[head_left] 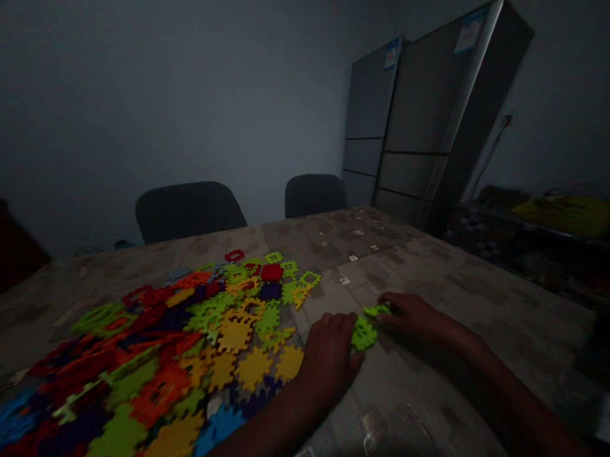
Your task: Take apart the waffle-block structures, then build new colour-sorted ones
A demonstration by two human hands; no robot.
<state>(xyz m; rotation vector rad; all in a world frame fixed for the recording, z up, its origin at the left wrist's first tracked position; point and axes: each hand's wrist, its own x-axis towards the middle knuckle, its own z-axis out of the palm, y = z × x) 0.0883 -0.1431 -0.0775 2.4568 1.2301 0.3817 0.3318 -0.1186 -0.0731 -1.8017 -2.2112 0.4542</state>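
Note:
My left hand (329, 351) grips a lime-green interlocking plastic piece (363, 334) with notched edges and cut-out holes, its fingers closed on the piece's left side. Close by on the right, my right hand (411, 313) pinches a second green piece (376, 310), which is tilted and seen nearly edge-on. The two pieces are very near each other; whether they touch I cannot tell. Left of my left hand spreads a heap of similar notched pieces, among them a yellow one (235, 333), an orange one (161, 395) and a red one (271, 273).
The table (467, 283) has a patterned, stone-look cover. Two dark chairs, one left (189, 209) and one right (315, 195), stand at its far side. Grey refrigerators (421, 118) rise at the back right. A yellow bag-like thing (565, 214) lies on a dim shelf at right.

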